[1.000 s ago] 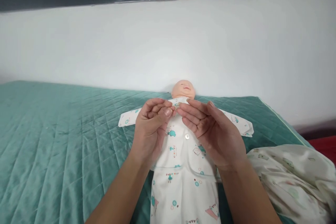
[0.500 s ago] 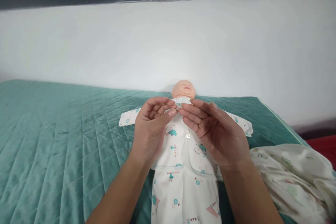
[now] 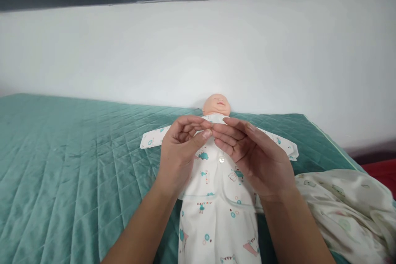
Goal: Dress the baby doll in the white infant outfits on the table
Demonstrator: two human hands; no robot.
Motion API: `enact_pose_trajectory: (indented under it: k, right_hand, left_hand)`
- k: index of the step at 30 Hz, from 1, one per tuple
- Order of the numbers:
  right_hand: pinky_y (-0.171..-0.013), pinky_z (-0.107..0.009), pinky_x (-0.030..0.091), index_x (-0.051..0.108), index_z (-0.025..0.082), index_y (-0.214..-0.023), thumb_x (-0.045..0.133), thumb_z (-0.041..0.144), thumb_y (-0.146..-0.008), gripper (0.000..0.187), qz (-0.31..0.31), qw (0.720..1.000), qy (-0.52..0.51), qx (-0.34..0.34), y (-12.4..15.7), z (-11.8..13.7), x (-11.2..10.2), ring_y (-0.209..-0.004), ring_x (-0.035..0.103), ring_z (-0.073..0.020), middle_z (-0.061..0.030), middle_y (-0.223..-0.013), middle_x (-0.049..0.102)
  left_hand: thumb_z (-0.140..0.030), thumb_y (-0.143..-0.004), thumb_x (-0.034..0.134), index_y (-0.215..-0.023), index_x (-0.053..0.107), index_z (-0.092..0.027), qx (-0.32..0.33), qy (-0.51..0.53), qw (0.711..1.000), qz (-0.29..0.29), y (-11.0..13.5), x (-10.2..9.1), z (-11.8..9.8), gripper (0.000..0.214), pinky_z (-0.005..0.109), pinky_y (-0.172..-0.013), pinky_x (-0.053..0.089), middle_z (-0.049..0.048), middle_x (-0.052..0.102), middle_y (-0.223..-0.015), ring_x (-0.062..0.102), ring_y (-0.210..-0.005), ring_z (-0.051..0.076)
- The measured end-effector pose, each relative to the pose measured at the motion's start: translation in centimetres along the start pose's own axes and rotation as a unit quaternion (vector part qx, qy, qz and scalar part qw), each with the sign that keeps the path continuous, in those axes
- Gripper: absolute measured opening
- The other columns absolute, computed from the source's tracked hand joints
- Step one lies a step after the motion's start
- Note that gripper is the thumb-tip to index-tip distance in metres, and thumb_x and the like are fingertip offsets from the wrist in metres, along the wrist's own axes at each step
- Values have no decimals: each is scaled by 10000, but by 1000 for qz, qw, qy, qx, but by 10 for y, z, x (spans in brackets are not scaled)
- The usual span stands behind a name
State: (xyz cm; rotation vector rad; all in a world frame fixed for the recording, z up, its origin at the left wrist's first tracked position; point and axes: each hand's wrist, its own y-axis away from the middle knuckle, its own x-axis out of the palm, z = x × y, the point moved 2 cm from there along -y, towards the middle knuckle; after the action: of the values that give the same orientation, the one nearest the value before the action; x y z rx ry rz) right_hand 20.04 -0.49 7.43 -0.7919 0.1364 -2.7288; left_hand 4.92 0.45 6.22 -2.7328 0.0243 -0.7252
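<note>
Teal quilted bedspread (image 3: pixel 68 165) across the whole bed, against a white wall (image 3: pixel 198 49). Crumpled printed cloth (image 3: pixel 346 210) at the right edge. Baby doll (image 3: pixel 216 104) flat on its back near the wall, dressed in a white printed garment (image 3: pixel 216 198), sleeves spread wide. Left hand (image 3: pixel 179 152) and right hand (image 3: pixel 256 156) met at the garment's collar, fingertips narrowed to a pinch on the fabric there. Snap button (image 3: pixel 221 159) just below, fastened or not unclear.
</note>
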Motion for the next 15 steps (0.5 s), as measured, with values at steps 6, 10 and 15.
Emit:
enact_pose_trajectory:
  k: [6, 10, 15]
  right_hand:
    - [-1072, -439, 494, 732, 254, -1069, 530, 393, -960, 268, 0, 1000, 7, 4, 1, 0, 0, -1157, 680, -240, -53, -1107, 770]
    - [-1068, -459, 494, 713, 284, -1096, 530, 364, -961, 241, -1, 1000, 1, -14, 2, 1, 2, -1175, 666, -239, -43, -1162, 751]
    - [-1088, -525, 461, 700, 330, -1083, 590, 422, -919, 218, -13, 999, 16, -43, 5, 7, 2, -1275, 594, -273, -37, -1216, 726]
  left_hand:
    - [-204, -775, 798, -922, 689, -223, 3, -6, 1000, 0, 0, -2, 2, 184, 259, -832, 526, 0, 726, -885, 676, -856, 122]
    - [-198, -795, 780, -937, 703, -230, 18, -32, 999, 15, 2, 0, 3, 165, 248, -822, 521, 9, 712, -937, 653, -916, 132]
    - [-267, -881, 694, -917, 742, -221, 4, -95, 994, 55, 5, 3, 5, 76, 284, -860, 508, 30, 704, -970, 631, -936, 158]
